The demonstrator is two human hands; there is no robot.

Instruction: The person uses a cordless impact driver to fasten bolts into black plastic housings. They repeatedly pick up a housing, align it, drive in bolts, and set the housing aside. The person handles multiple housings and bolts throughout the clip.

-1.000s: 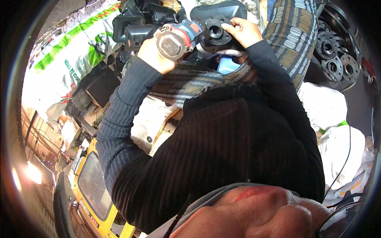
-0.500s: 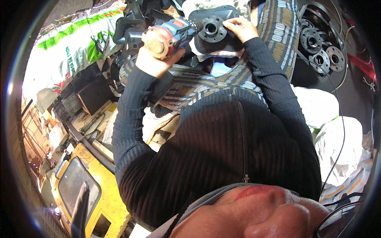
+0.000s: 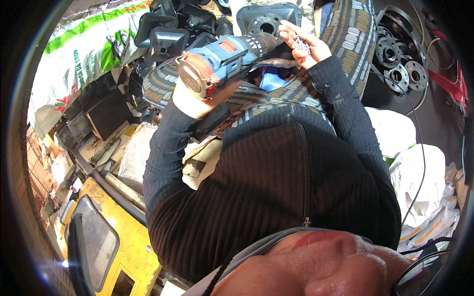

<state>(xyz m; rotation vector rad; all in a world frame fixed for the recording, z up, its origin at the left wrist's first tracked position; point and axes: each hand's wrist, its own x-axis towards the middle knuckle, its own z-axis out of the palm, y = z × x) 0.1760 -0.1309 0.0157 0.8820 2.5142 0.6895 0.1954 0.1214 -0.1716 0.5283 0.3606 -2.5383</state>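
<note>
In my left hand [image 3: 190,101] is a blue and red cordless drill [image 3: 217,61], my fingers wrapped round it below its body. Its chuck points right, toward my right hand [image 3: 308,49]. That hand is turned palm up, with several small silvery screws [image 3: 300,47] in it; its fingertips are close to the chuck's tip, and I cannot tell whether they touch. Just beyond lies a dark squarish part [image 3: 249,17] with a round central hole and smaller holes around it. The drill and my right hand hide its near side.
Several similar black parts [image 3: 168,42] are piled left of it. Round metal flanges [image 3: 397,74] lie on a dark surface at the right, with a thin cable [image 3: 419,123] hanging nearby. A white and green sack [image 3: 64,74] stands at the left, above a yellow panel [image 3: 133,241].
My right hand has left the part's rim and turned palm up, showing screws. The drill has come nearer and swung lower, its chuck now toward the right hand. The dark part sits higher in view.
</note>
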